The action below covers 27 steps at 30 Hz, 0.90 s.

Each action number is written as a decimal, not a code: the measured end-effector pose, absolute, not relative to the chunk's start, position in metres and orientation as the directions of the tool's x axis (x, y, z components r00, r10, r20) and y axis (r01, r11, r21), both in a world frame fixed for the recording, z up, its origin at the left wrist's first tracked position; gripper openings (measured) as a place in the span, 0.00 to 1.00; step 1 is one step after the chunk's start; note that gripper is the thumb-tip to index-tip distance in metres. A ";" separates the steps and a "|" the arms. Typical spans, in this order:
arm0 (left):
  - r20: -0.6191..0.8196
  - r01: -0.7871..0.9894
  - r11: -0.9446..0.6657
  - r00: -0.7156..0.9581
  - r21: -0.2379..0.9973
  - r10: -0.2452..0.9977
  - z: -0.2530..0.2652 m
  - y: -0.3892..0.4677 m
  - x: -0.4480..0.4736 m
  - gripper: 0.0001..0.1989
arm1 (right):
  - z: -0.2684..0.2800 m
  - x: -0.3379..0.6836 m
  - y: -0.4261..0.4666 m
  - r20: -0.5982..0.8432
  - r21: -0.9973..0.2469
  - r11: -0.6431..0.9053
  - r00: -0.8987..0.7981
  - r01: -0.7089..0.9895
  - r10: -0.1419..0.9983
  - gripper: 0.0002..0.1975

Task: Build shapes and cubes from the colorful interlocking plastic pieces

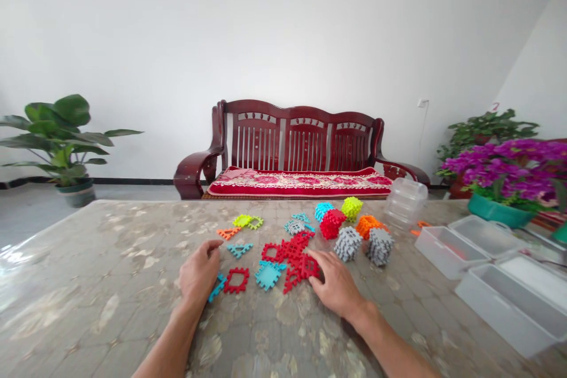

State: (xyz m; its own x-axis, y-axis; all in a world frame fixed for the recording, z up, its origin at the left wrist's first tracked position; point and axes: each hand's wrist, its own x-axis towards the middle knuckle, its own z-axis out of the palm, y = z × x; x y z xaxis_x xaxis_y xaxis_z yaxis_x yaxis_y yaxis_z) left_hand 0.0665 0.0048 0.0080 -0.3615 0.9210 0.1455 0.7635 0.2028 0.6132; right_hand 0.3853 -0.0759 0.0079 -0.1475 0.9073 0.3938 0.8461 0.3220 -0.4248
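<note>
My left hand [199,273] rests on the table with its fingers curled in; what they hold, if anything, is hidden. Beside it lies a blue triangular tile [217,288], partly covered by the hand, next to a red square-frame tile [237,280]. My right hand [335,284] has thumb and fingers closed around the edge of a red interlocking tile [309,266]. That tile belongs to a cluster of red tiles [293,249]. A light-blue tile [268,274] lies between the hands. Farther off are a blue triangle [240,250], an orange triangle [228,233] and yellow-green tiles [243,221].
Stacks of grey [348,243], red [332,223], orange [368,226] and yellow-green tiles [352,208] stand right of centre. Clear plastic boxes [509,307] and a flower pot [502,209] occupy the right side. A wooden bench [303,136] stands behind the table [110,307].
</note>
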 end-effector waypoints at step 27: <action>0.192 0.775 0.161 -0.343 0.611 0.920 0.003 0.008 0.064 0.18 | 0.000 0.382 -0.070 0.407 -0.332 0.254 -0.105 0.908 0.907 0.24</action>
